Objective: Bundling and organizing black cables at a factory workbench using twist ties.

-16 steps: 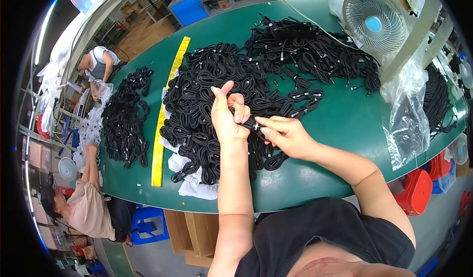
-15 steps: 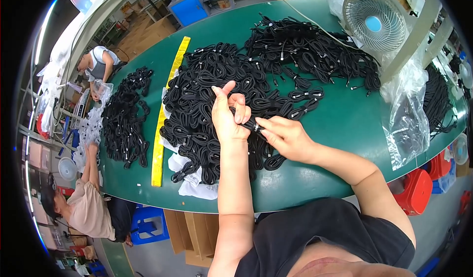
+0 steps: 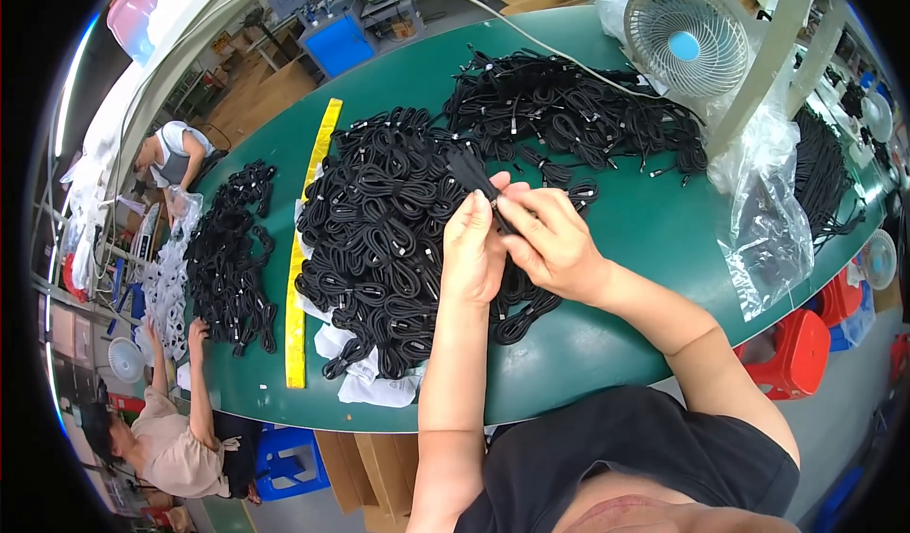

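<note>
My left hand point(image 3: 471, 253) and my right hand point(image 3: 550, 241) meet above the green table point(image 3: 626, 248), both gripping one coiled black cable point(image 3: 471, 173) whose bundle sticks up past my fingertips. A loose loop of the same cable point(image 3: 523, 317) hangs below my hands onto the table. Directly under and left of my hands lies a large heap of coiled black cables point(image 3: 379, 239). A second, looser pile of black cables point(image 3: 569, 116) lies farther back toward the fan.
A yellow strip point(image 3: 301, 267) runs along the heap's left side, white bags point(image 3: 365, 381) beneath it. A white fan point(image 3: 687, 45) and clear plastic bag point(image 3: 768, 220) stand at right. Two other people point(image 3: 175, 438) work at the table's left end near another cable pile point(image 3: 232, 258). Red stools point(image 3: 806, 353) are below right.
Both hands have lifted together and come closer to the camera, raising the coiled cable off the heap; the fingers now pinch it between them.
</note>
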Available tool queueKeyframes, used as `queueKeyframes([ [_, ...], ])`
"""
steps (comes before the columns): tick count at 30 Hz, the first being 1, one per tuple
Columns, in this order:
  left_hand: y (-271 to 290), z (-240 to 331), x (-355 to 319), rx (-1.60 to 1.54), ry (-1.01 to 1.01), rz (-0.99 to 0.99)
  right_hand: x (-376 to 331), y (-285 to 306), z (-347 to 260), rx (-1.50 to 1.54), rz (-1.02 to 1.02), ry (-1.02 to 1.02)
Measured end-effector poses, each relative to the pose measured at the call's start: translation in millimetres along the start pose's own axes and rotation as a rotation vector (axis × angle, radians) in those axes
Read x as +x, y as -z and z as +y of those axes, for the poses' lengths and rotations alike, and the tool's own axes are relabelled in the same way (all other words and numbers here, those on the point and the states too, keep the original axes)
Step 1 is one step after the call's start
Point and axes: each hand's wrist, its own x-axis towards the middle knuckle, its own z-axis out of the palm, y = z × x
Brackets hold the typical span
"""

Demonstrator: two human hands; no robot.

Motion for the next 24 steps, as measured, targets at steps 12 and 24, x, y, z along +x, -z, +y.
queueKeyframes([
  [12, -3.7, -6.7, -5.8, -0.175, 0.242, -0.283, 21.7, 39.5, 19.3, 0.118, -0.086, -0.075],
  [24, -2.6, -7.4, 0.0, -0.082, 0.257, -0.018, 9.1, 18.9, 30.7, 0.579, 0.077, -0.520],
])
